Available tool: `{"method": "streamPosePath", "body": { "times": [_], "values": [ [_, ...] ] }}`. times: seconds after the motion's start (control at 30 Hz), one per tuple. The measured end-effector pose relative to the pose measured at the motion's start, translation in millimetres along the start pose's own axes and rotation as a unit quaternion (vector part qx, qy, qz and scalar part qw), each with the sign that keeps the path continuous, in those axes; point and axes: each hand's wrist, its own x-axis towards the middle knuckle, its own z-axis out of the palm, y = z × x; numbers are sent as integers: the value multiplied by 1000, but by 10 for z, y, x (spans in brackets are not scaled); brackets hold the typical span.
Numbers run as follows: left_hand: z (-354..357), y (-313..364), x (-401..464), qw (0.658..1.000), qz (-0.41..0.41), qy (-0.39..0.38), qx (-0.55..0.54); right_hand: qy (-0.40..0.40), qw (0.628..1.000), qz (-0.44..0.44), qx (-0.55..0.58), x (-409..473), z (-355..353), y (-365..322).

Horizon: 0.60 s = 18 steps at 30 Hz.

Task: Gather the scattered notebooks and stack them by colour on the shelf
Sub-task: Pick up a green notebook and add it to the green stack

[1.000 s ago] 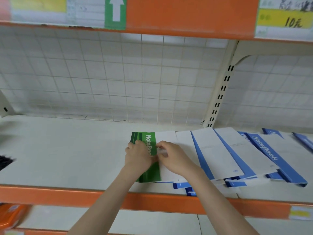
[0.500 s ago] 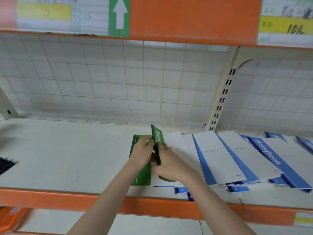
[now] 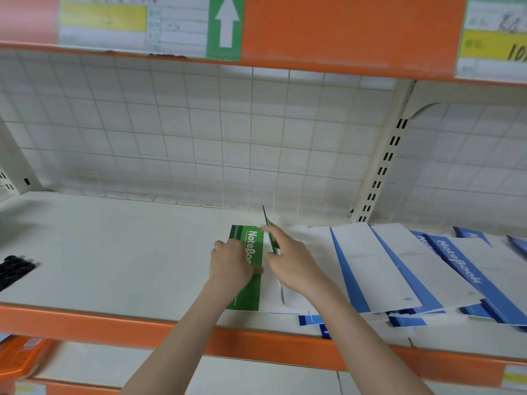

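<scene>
A green notebook (image 3: 250, 295) marked "NoteBook" lies flat on the white shelf (image 3: 114, 252). My left hand (image 3: 231, 263) rests on its left part and presses it down. My right hand (image 3: 293, 266) pinches a second green notebook (image 3: 269, 229), which stands on edge just right of the flat one, tilted and seen almost edge-on. Several blue-and-white notebooks (image 3: 376, 269) lie fanned out and overlapping to the right, some face down, one showing its blue "NoteBook" band (image 3: 459, 263). White covers beneath my right hand are partly hidden.
An orange front rail (image 3: 85, 320) edges the shelf. A wire grid back panel (image 3: 199, 143) and a slotted upright post (image 3: 382, 166) stand behind. A black object (image 3: 14, 269) lies at the far left. The upper shelf's orange rail with price labels (image 3: 313, 29) hangs overhead.
My right hand has lifted the top green notebook from flat onto its edge and shifted it slightly right. My left hand now lies on the green notebook uncovered beneath.
</scene>
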Motion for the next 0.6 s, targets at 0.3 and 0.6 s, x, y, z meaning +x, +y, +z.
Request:
{"method": "streamPosePath", "body": {
  "times": [0.3, 0.6],
  "values": [
    [-198, -17, 46, 870, 11, -101, -482, 3, 998, -14, -57, -53, 8, -66],
    [-144, -229, 104, 999, 19, -16, -40, -11, 1000, 15, -11, -55, -50, -87]
  ]
}}
